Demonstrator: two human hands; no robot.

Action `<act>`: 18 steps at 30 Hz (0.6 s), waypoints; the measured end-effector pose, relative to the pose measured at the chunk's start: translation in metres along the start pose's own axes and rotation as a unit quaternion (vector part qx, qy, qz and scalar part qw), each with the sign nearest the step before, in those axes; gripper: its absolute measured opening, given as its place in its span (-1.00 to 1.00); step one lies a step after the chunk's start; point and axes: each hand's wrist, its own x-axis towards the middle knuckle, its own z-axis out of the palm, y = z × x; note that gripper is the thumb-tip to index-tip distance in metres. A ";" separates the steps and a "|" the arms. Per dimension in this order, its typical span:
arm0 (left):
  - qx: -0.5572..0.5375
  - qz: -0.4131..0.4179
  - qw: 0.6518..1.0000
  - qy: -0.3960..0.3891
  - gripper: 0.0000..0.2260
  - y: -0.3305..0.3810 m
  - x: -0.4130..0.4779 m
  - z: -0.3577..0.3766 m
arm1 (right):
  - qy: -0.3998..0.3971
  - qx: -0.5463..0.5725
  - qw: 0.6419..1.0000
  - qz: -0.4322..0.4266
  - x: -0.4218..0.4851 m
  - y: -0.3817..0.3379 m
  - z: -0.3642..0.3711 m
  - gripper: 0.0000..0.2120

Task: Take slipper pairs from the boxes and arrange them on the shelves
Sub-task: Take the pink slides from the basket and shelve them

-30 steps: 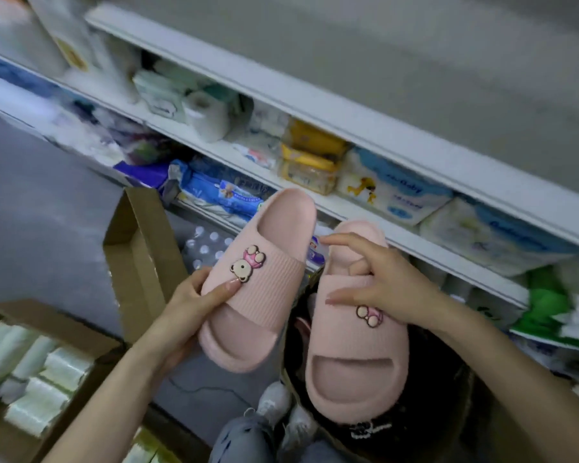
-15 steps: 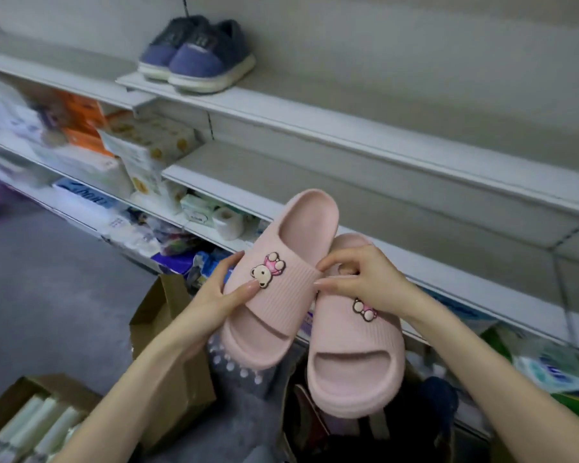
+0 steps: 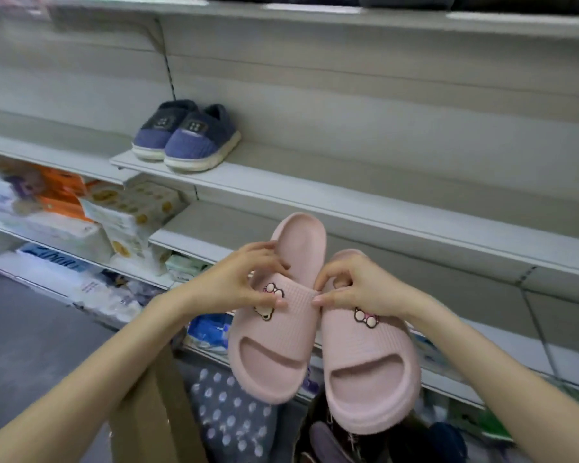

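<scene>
- Since half a second ago, both hands have shifted onto the straps and the two pink slippers have closed up until their inner edges touch. The view has also tipped upward, so the blue slippers now sit lower in the picture.
- The left hand (image 3: 234, 282) pinches the strap edge of the left pink slipper (image 3: 274, 349), thumb on the ribbed top and fingers curled over the rim.
- The right hand (image 3: 365, 290) holds the right pink slipper (image 3: 371, 372) the same way, fingers tucked under the strap and thumb on top.
- Both slippers hang in the air in front of the shelving. Their long axes run up and down in the view, heels up toward the shelves and open toes down toward the person.
- The blue slippers (image 3: 186, 138) stand on the upper shelf (image 3: 348, 200), up and to the left of the grip, with bare board to their right. A lower shelf (image 3: 194, 225) lies just behind the pink heels.
- Neither hand looks nearer; the pair would likely go forward as one.
- Tissue packs (image 3: 131, 208) fill the shelves to the left, and a cardboard box (image 3: 161, 412) stands below. Only the shelf lips seem to lie in the way.
</scene>
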 end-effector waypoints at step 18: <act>-0.169 0.022 0.983 -0.060 -0.90 -0.180 0.170 -0.195 | 0.235 0.057 0.969 0.049 0.217 -0.005 -0.054 -0.77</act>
